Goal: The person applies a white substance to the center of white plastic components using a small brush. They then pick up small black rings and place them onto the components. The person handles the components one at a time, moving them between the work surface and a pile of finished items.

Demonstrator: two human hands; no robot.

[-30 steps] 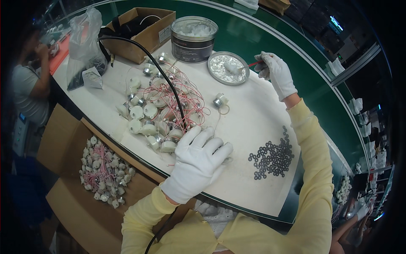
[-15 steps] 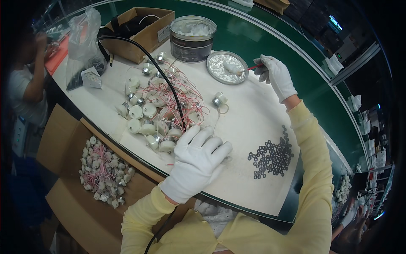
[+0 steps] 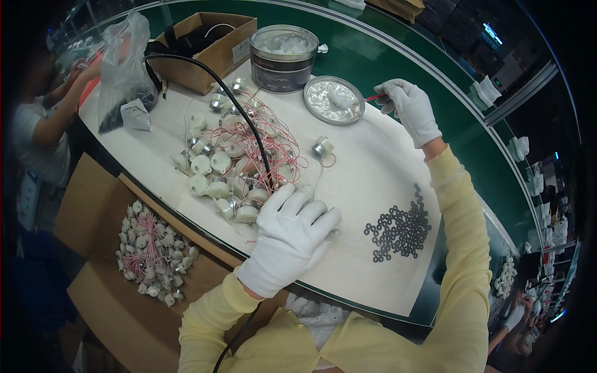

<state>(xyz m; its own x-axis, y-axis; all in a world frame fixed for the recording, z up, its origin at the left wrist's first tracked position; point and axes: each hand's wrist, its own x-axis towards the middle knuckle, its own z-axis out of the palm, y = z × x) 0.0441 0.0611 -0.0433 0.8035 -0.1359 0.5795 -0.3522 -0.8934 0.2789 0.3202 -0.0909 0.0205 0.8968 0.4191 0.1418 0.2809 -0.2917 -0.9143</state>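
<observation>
My right hand [image 3: 410, 110], in a white glove, pinches a thin red-handled brush [image 3: 375, 97]. The brush's far end reaches the white grease [image 3: 339, 98] in a round metal lid [image 3: 315, 114]. My left hand [image 3: 292, 239], also gloved, curls palm down at the table's near edge. A greyish bit of something shows under its fingertips, but the rest is hidden. Beside that hand lies a pile of small round motors [image 3: 219, 161] with pink and red wires. A single motor [image 3: 323, 147] stands apart, between my left hand and the lid.
Small dark rings [image 3: 400, 231] lie spread on the white table sheet [image 3: 357, 283] at right. Behind the pile stand a tin of white grease [image 3: 281, 73] and a carton [image 3: 186, 73]. A black cable [image 3: 249, 121] arches over the motors. An open box [image 3: 118, 311] holds more motors.
My right hand has shifted slightly right with the brush. My left hand has stayed still. A small white item has appeared behind the tin. At far left, another person's arms have moved.
</observation>
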